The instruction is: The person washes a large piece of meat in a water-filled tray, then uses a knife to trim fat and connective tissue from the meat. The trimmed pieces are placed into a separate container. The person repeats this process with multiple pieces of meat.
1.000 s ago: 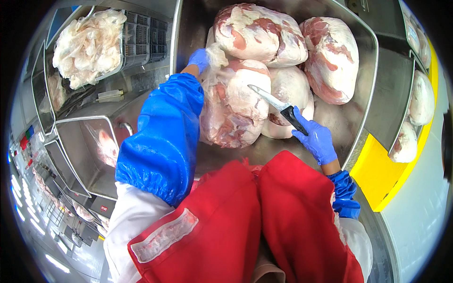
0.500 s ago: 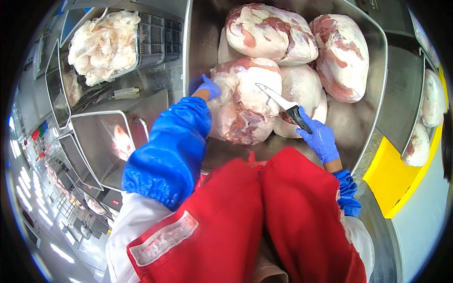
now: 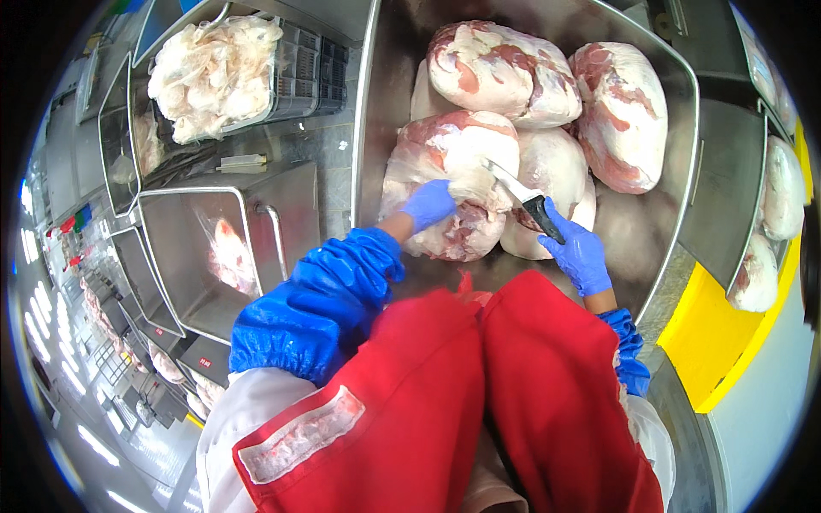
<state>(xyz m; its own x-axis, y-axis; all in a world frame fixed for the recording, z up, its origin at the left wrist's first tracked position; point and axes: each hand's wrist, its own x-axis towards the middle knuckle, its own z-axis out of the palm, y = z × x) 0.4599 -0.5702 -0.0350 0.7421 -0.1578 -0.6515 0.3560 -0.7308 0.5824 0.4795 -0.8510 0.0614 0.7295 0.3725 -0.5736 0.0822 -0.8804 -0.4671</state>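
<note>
My right hand (image 3: 583, 256), in a blue-violet glove, is closed around the black handle of a knife (image 3: 513, 183). Its pale blade points up and left, with the tip over a large piece of meat (image 3: 479, 147) in a metal bin. Over that same piece, my left hand (image 3: 430, 205), gloved alike, is closed on a thin translucent film (image 3: 469, 183) that stretches across the meat's surface. Its fingertips are partly hidden. Beneath and to the right sits another pale piece of meat (image 3: 547, 158).
The metal bin (image 3: 363, 103) has raised walls; more large meat pieces (image 3: 622, 115) lie at its far side. Left stand a crate heaped with crumpled clear plastic (image 3: 212, 79) and a steel cart (image 3: 295, 205) with bagged meat (image 3: 229, 256). Right is a yellow-edged surface (image 3: 714, 342).
My left hand has moved from the meat's left side rightward and nearer, onto its front, drawing film across it. The knife hand has barely moved. The whole view has shifted slightly.
</note>
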